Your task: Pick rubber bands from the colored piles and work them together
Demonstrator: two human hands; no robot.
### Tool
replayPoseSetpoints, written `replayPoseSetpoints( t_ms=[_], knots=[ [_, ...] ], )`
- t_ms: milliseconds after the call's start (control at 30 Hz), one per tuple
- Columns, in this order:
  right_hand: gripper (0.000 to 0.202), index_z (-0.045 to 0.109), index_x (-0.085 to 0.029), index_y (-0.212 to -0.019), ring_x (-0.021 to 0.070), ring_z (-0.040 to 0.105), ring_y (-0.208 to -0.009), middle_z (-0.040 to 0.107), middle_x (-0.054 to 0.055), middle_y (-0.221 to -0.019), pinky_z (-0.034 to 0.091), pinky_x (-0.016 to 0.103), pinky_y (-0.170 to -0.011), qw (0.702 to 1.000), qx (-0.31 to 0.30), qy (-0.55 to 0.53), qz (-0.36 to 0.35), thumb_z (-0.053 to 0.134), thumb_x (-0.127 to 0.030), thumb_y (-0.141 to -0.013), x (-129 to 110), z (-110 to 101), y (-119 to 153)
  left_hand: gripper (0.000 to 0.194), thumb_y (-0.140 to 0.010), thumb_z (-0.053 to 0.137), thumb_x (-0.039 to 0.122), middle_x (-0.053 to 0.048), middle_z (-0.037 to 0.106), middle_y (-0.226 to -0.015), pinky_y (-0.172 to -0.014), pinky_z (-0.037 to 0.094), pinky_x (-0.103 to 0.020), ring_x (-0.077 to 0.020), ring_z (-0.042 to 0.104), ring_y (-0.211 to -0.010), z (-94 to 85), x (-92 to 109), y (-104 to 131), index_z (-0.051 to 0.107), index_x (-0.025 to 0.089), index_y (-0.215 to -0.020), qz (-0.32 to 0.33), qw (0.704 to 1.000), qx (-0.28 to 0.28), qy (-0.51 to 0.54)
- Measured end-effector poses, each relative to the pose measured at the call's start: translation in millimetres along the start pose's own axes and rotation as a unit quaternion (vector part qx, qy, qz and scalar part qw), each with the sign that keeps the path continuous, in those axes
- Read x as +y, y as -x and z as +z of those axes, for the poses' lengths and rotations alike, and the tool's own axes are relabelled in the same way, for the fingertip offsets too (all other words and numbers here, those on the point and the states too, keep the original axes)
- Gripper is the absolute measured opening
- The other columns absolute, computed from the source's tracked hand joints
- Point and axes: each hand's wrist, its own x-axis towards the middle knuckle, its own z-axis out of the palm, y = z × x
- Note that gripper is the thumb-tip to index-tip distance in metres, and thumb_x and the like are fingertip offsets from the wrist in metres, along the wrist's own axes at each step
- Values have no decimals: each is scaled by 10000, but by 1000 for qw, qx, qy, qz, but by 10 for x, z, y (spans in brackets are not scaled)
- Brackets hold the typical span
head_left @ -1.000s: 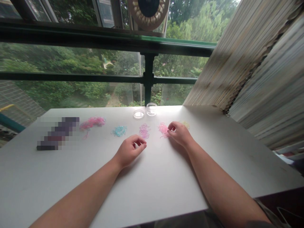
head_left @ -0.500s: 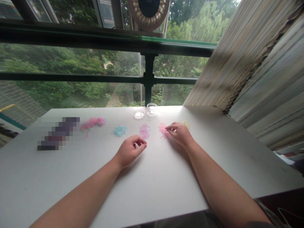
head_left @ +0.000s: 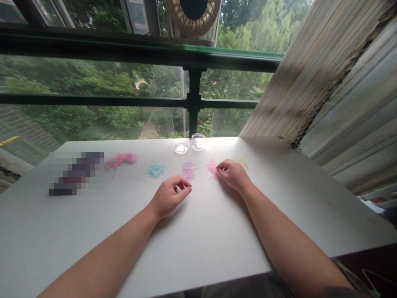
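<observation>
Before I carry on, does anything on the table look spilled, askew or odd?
Nothing looks clearly spilled or damaged. The long, mostly pink pile trails loose strands toward the near side, unlike the compact blue pile. The pixelated patch at far left can't be judged.

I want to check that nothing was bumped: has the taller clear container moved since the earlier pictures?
No; judged against the dark window post, the taller clear container stays in place, slightly to the right.
</observation>
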Motion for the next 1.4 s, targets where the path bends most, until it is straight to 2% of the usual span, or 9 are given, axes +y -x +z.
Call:
replayPoseSetpoints(
  t_ms=[233,467,567,700,800,967,1167,1300,1400],
  knots=[
    [107,639,-178,-680,140,528,-640,623,11,-674,409,240,-617,1000,-12,-12,-6,573,-94,-669,-13,33,15,168,-779,548,324,-33,643,-802,-598,423,-248,-140,568,-704,4,1,1,630,180,-807,0,1000,0,-3],
    [101,643,-185,-698,151,523,-650,629,16,-682,405,253,-633,999,-29,19,-19,580,-112,-669,-8,26,11,148,-788,549,307,-25,636,-801,-597,424,-240,-134,567,-702,-5,-7,2,627,184,-814,9,1000,-5,-15],
    [109,635,-184,-705,147,519,-647,629,14,-687,401,247,-628,999,-27,17,-29,574,-102,-671,-5,31,11,119,-796,542,275,-27,622,-800,-618,423,-245,-139,558,-723,3,5,10,620,185,-807,40,998,-17,-47],
    [106,623,-179,-708,140,513,-640,621,8,-685,394,241,-624,999,-19,8,-33,568,-97,-671,-4,38,9,84,-796,534,206,-27,616,-820,-743,432,-275,-151,555,-791,53,74,38,616,189,-806,112,989,-47,-83],
    [107,621,-176,-719,135,518,-645,623,9,-693,397,236,-629,1000,-12,-4,-25,558,-99,-679,-4,38,5,93,-799,529,189,-28,631,-870,-783,440,-285,-156,568,-829,90,106,58,616,196,-832,128,985,-70,-88],
    [109,623,-179,-719,127,519,-632,622,3,-692,395,228,-620,1000,-3,-14,-6,554,-105,-678,-9,44,4,128,-796,530,180,-39,649,-920,-844,443,-328,-184,576,-892,122,92,21,626,205,-877,155,977,-47,-139],
    [94,625,-175,-711,125,517,-633,630,5,-698,395,227,-626,1000,-17,-11,-4,562,-115,-677,-19,73,-4,290,-810,511,159,-36,610,-1192,-951,403,-391,-207,535,-1020,358,172,-136,615,220,-1073,242,943,-52,-223],
    [64,632,-175,-703,130,516,-630,624,12,-685,393,236,-634,1000,-20,-7,-6,587,-140,-677,-7,90,-18,276,-833,493,185,-34,594,-1224,-932,413,-402,-216,522,-1006,544,210,-248,614,219,-1080,248,931,-55,-262],
    [63,637,-177,-713,136,520,-644,628,17,-702,390,241,-639,1000,-16,-3,0,593,-153,-675,5,92,-23,266,-838,488,193,-24,597,-1218,-909,424,-399,-216,517,-996,608,200,-300,613,228,-1070,233,931,-53,-275]
  ],
)
